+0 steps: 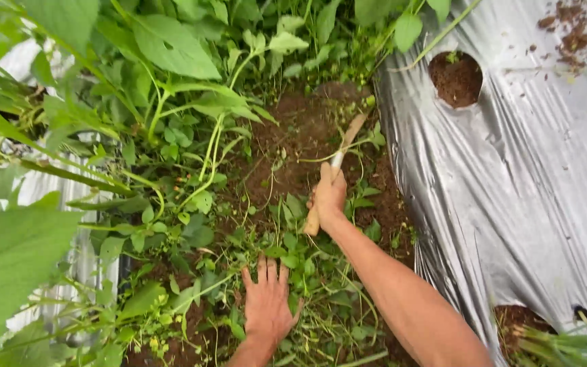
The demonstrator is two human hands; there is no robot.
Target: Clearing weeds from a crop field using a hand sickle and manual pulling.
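The right hand point(329, 194) is wrapped around the wooden handle point(314, 219) of a small hand hoe point(338, 160), whose butt end pokes out just below the palm while the pale shaft runs up and away toward the bare soil point(300, 126); the blade end rests on or just above that soil, though its exact contact is hard to tell. Everything else is placed from the hoe. Below it and slightly to the left, the left hand point(266, 306) lies flat and spread wide, palm down, on a mat of low green weeds point(307, 272), gripping nothing. To the right of the hoe, a sheet of silver plastic mulch point(524, 183) covers the raised bed, its edge close beside the tool; a round planting hole point(455, 78) showing brown earth sits above and right of the hoe. To the left of the hoe stand tall leafy plants point(171, 75) with broad green leaves.
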